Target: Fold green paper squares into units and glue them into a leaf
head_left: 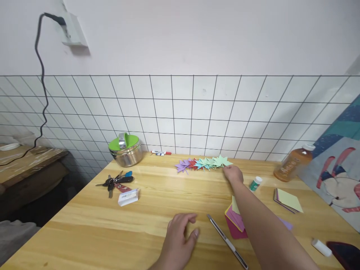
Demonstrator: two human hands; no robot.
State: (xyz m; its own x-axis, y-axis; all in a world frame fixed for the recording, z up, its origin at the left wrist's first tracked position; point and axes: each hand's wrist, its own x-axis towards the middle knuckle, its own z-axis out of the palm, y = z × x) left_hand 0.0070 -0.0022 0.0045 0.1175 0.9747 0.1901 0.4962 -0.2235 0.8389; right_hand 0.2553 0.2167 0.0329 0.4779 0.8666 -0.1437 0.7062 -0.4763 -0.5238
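A row of folded paper stars point(206, 163) in purple, red, blue and pale green lies near the back of the wooden table point(157, 187). At its right end, my right hand point(233, 174) has its fingers closed at the edge of the pale green paper star point(221, 161). Its fingertips are partly hidden. My left hand point(181, 238) rests over the front of the table, thumb and index finger apart, holding nothing. Just right of it lies a silver utility knife point(227, 241). Coloured paper squares point(235, 219) sit partly under my right forearm.
At the left are a green-lidded steel pot point(128, 153), keys point(115, 181) and a small white box point(128, 197). To the right stand a glue stick point(255, 183) and an amber bottle point(294, 164), near a yellow-topped paper stack point(288, 200) and a white cap point(321, 247). Markers point(161, 153) lie by the tiled wall.
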